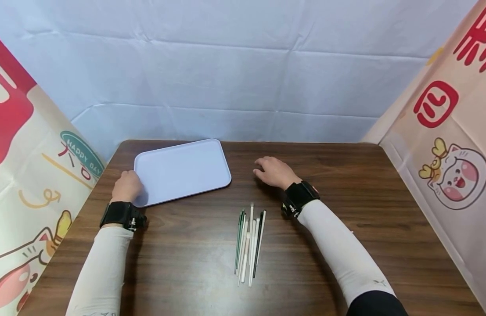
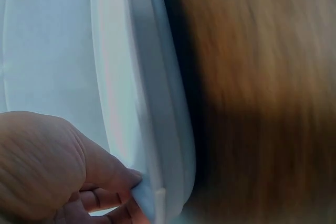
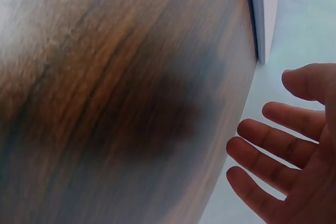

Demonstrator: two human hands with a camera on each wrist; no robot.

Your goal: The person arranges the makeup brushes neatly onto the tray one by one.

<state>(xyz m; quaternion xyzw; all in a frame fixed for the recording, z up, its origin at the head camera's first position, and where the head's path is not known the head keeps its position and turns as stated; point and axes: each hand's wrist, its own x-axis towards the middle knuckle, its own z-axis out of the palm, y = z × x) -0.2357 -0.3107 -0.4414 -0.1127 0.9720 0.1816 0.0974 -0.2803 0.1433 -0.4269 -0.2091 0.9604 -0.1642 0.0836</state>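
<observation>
A white rectangular tray (image 1: 181, 171) with a low rim lies at the back left of the table, slightly turned. My left hand (image 1: 127, 186) pinches its near left corner; in the left wrist view the thumb is on the inner side of the rim (image 2: 152, 103) and fingers curl beneath. Over the table right of the tray hovers my right hand (image 1: 277, 172), fingers relaxed and spread, holding nothing. Nearer to me, between the arms, lies a loose bundle of thin sticks (image 1: 245, 259) in white, green and black. Their exact kind is too small to tell.
The brown wood-grain table (image 1: 345, 184) ends at a pale cloth backdrop (image 1: 243, 74). Printed cloths stand along the left side (image 1: 49, 175) and the right side (image 1: 444, 175). Both forearms wear white sleeves and black wrist straps.
</observation>
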